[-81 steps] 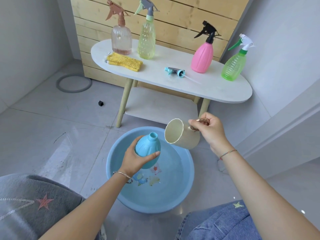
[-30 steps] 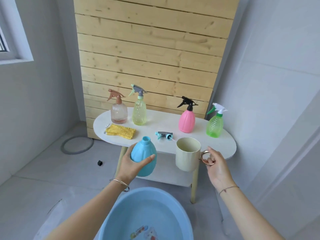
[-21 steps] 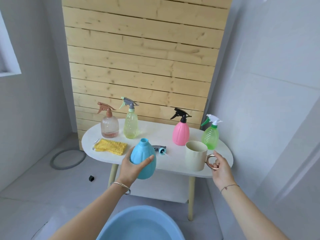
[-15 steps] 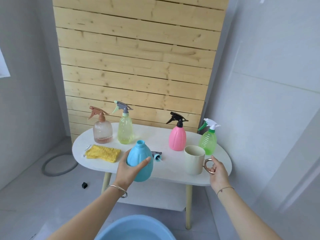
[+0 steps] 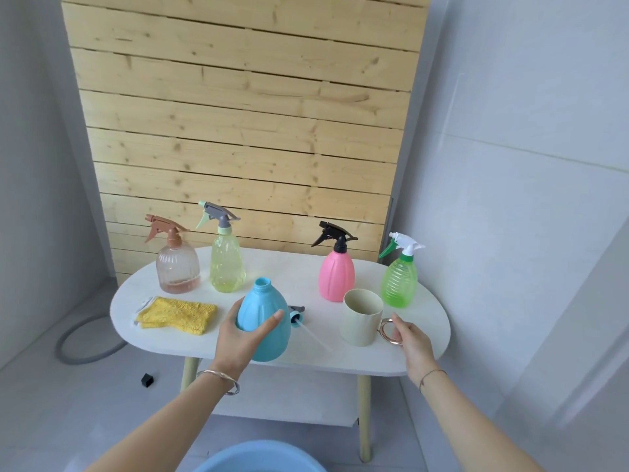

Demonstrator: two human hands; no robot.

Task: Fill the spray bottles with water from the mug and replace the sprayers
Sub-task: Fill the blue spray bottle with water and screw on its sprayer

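Pale grey walls meet at a panel of light wooden slats [image 5: 238, 131]. In front of it stands a white oval bench [image 5: 306, 267] on wooden legs, with a lower shelf [image 5: 289, 400].

Along the back of the bench stand four capped bottles. A clear ribbed bottle with a brown sprayer [image 5: 177, 267] holds a shallow pinkish layer at its bottom. Just beside it is a translucent yellow-green bottle with a grey sprayer [image 5: 227, 267]. Farther right are an opaque pink bottle with a black sprayer [image 5: 337, 277] and a translucent green ribbed bottle with a white sprayer [image 5: 399, 284]. How full these three are cannot be told.

The opaque light-blue bottle [image 5: 265, 311] is upright at the front edge with its neck open. The left hand [image 5: 238, 338] has its grip wrapped round the bottle's belly. Behind the bottle lies a loose blue-capped sprayer with a clear tube [image 5: 296, 313].

The cream mug with a copper ring handle [image 5: 362, 325] stands right of it, and only bare inner wall shows. The right hand [image 5: 413, 342] has its grip closed on the handle.

A folded yellow cloth [image 5: 177, 315] lies on the left. A blue plastic basin [image 5: 258, 459] shows at the bottom edge, on the floor.
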